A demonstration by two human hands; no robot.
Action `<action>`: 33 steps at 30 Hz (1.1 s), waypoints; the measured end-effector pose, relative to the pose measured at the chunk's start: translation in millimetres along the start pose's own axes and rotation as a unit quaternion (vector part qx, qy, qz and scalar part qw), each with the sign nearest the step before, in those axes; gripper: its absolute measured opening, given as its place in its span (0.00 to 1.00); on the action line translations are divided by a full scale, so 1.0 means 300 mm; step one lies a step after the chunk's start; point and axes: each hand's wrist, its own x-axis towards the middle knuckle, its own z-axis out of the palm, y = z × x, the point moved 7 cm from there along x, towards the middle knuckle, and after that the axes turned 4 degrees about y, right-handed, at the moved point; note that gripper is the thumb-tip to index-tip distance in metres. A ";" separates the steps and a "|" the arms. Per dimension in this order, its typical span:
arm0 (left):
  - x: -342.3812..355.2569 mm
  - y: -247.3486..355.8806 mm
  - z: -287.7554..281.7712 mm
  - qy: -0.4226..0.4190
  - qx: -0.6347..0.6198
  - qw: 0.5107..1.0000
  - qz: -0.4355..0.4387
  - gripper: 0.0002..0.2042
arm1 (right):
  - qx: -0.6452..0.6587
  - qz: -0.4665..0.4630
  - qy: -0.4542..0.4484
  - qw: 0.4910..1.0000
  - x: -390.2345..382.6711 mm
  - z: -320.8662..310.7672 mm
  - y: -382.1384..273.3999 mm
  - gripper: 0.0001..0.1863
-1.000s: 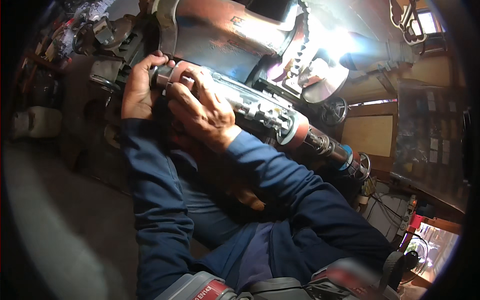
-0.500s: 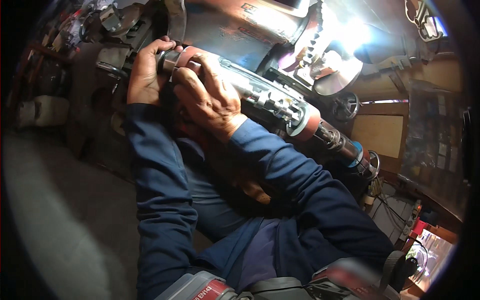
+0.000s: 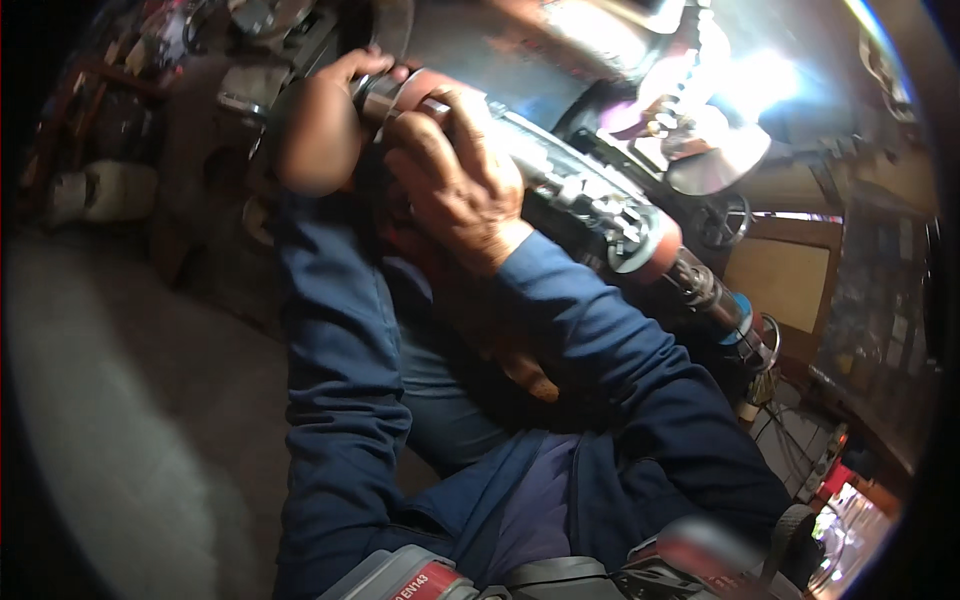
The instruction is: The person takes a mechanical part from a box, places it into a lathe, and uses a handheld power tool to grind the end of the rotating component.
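Near twelve o'clock, my right hand curls over the red collar, perhaps for steadying; whether its or my left hand's fingers clamp, I cannot tell.

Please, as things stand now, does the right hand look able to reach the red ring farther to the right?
Probably yes: the right hand is at the nearer red ring, and nothing visible seems to block the way along the shiny metal part to the farther red ring.
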 end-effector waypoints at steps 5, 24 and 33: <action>0.024 -0.017 0.028 -0.043 0.033 0.998 0.030 0.08 | -0.029 0.000 0.009 1.000 -0.010 -0.015 0.006 0.12; 0.052 0.014 -0.051 -0.038 -0.020 0.994 0.099 0.09 | 0.237 0.229 -0.278 0.902 -0.611 -0.816 0.123 0.13; 0.134 -0.035 -0.033 -0.278 -0.149 0.932 0.179 0.12 | -0.141 0.430 0.074 0.889 -0.720 -1.373 0.384 0.06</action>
